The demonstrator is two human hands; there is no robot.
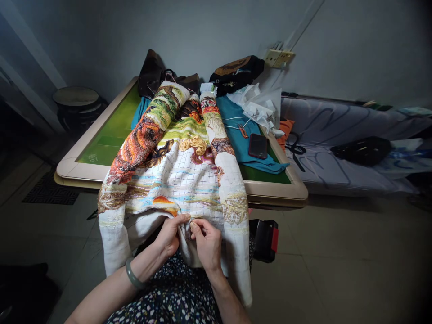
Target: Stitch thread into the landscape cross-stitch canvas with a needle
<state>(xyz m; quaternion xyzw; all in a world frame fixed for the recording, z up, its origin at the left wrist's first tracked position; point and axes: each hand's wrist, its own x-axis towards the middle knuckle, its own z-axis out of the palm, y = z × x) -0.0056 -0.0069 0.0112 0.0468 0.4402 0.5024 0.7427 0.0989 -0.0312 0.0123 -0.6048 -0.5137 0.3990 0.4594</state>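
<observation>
Cross-stitch canvas [182, 180] draped from the green-topped table [101, 144] down onto our lap, its rolled sides bright with stitched colour. We pinched its lower edge with our left hand [170, 236], fingers clenched on a fold of cloth. Our right hand [206, 243] sat just beside it, fingertips [193, 226] closed on the same edge; whether they held a needle we could not tell. A dark phone [258, 146] lay on teal cloth [246, 139] behind.

Both forearms angle inward over the lap, left hand [170, 234] and right hand [205, 240] close together, fingers curled, fingertips pinching, nearly touching.
</observation>
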